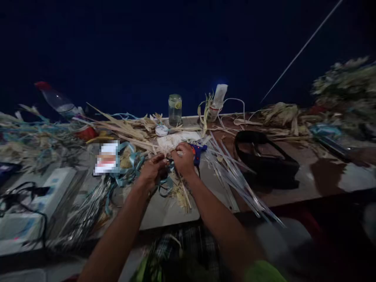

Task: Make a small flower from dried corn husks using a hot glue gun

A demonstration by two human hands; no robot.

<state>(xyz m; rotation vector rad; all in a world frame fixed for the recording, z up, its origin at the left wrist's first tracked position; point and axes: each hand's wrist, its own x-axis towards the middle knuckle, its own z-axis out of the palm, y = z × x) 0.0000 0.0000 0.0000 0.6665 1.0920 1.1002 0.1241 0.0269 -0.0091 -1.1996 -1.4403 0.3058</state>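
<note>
In the middle of the table, my left hand point(152, 170) and my right hand point(183, 158) come close together, fingers closed. Light-blue ribbon point(166, 187) shows between the fingertips and loops down below them; the exact grip is blurred. Beneath the hands lies a bunch of pale dried husk strips point(182, 197). A blue glue gun point(199, 151) rests just right of my right hand. Beyond the fingers is a crumpled whitish sheet point(178, 139). More ribbon point(133, 159) lies tangled left of my left hand.
Clear glue sticks point(235, 176) and a black strapped object point(264, 164) lie on the right. A glass jar point(175, 111) stands behind, near a white container point(213, 112). On the left are thin wires point(88, 213), a power strip point(54, 192) and a tilted bottle point(57, 100). Dried husks point(129, 127) spread along the back.
</note>
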